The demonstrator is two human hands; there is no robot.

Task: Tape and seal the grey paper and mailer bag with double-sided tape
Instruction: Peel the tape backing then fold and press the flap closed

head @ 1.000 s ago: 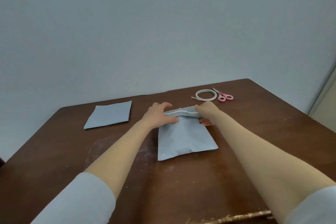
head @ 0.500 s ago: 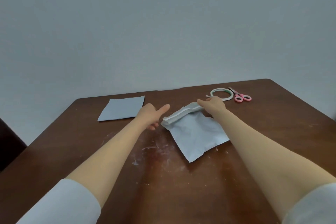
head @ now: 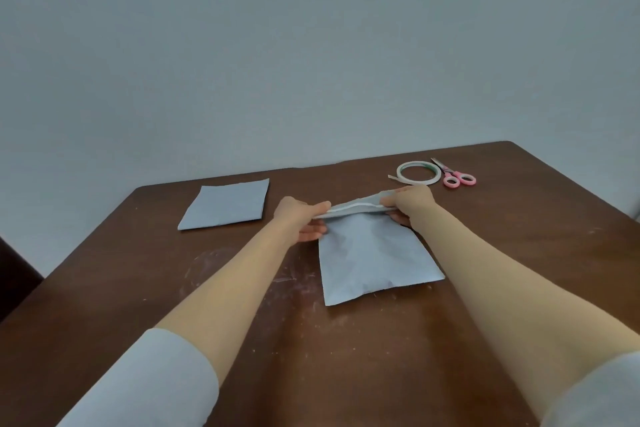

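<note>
Lying flat at the far right of the brown table (head: 138, 288), a roll of double-sided tape (head: 418, 173) is listed first, a short loose end trailing to its left. Pink-handled scissors (head: 457, 177) are set just beside it on the right. A sheet of grey paper (head: 227, 204) is laid flat at the far left, well apart from the rest. Pale scuffs (head: 214, 263) are noted near the middle of the tabletop. A plain grey wall (head: 311, 45) is seen behind.

The mailer bag (head: 374, 260) is placed centre-right, its lower part flat on the table and its top edge raised. The left corner of that edge is pinched between the thumb and curled fingers of the left hand (head: 301, 218). The right corner is gripped by the right hand (head: 410, 203), its fingers curled over it. A white strip (head: 353, 209) is seen running along the raised edge between the hands.

The right fingertips are partly hidden behind the edge. Both sleeves (head: 149, 381) are cut off by the frame. Whether the strip is tape or liner cannot be told. Whether anything is held inside the bag cannot be made out.
</note>
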